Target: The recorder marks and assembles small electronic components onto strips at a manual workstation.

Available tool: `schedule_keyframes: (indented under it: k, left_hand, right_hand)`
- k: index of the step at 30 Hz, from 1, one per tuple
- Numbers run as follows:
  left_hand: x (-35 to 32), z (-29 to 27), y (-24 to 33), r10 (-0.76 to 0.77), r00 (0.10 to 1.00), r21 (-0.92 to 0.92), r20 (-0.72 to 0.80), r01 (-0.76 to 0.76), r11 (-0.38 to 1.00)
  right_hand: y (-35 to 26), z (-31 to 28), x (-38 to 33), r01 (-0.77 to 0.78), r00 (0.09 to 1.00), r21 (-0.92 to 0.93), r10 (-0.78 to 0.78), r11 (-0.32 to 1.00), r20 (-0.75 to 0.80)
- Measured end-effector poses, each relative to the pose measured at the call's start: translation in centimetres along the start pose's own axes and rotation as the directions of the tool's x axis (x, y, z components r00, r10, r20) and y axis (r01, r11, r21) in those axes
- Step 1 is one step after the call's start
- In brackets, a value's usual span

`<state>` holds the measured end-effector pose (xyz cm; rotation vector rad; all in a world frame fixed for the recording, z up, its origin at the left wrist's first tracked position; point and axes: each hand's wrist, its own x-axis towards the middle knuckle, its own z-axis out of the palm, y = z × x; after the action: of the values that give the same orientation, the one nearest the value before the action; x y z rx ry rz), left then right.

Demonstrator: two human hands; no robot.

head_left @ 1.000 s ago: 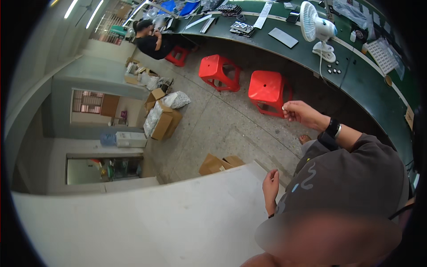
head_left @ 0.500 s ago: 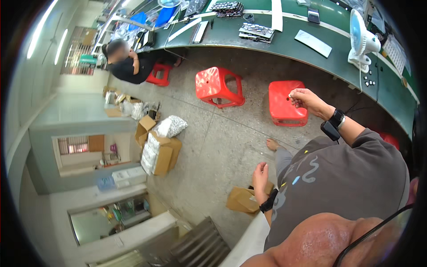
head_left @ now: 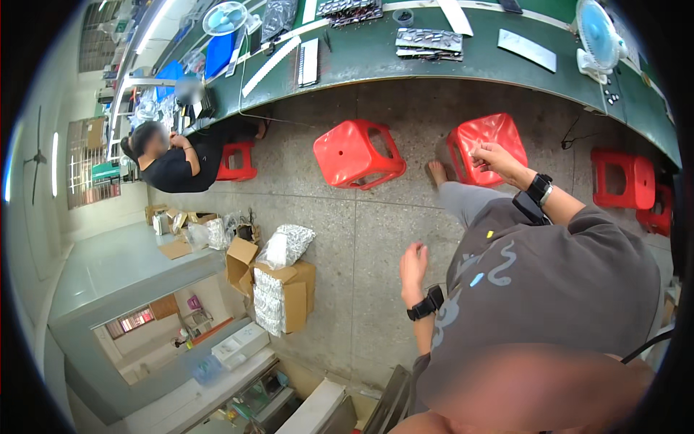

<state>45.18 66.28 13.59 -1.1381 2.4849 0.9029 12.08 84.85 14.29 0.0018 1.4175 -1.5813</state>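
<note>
My right hand (head_left: pixel 499 160) is held out over a red plastic stool (head_left: pixel 490 134), its fingers pinched together. A small pale bit shows at the fingertips, too small to name. Lower in the view, my left hand (head_left: pixel 414 271) hangs above the floor with its fingers loosely bent and slightly apart, and nothing shows in it. Black bands circle both wrists, and a black box (head_left: pixel 530 208) sits by the right one. One bare foot (head_left: pixel 437 173) is on the floor beside the stool.
A long green workbench (head_left: pixel 347 90) curves along the far side, bearing stacked trays of small parts (head_left: pixel 429 43), a white panel (head_left: pixel 526 49) and a fan (head_left: pixel 600 40). Other red stools (head_left: pixel 350 155) stand along it. A seated person (head_left: pixel 177 163) is far left; open cartons (head_left: pixel 295 307) lie on the floor.
The view has shifted and turned, bringing more red stools in at the right. My foot now stands beside the stool under my right hand. The right hand's pinch is kept.
</note>
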Motion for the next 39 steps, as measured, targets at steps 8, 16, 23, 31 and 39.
schedule_keyframes:
  k: [8,16,23,31,39]
  left_hand:
    - [14.2,-7.0,1.4,0.187,0.962,0.030,0.200,-0.197,0.980]
    - [24.3,-15.2,3.1,0.174,0.985,0.127,-0.003,-0.172,0.977]
    - [26.7,-17.1,3.3,0.122,0.979,0.099,0.161,-0.139,0.985]
    - [30.5,-20.2,4.7,0.098,0.981,0.129,0.169,-0.121,0.984]
    - [37.7,-23.2,4.6,0.231,0.926,0.067,0.299,-0.262,0.963]
  right_hand:
    - [-4.5,4.6,11.7,0.024,0.999,0.026,-0.023,0.999,-0.048]
    - [-9.8,5.6,19.5,0.016,0.997,0.075,-0.011,0.997,-0.071]
    - [-11.0,6.6,23.8,-0.020,0.999,0.070,0.022,0.997,-0.035]
    - [-10.2,8.4,25.2,-0.059,0.998,0.145,0.061,0.988,-0.007]
    - [-12.2,9.9,28.6,0.023,0.993,0.216,0.003,0.976,-0.118]
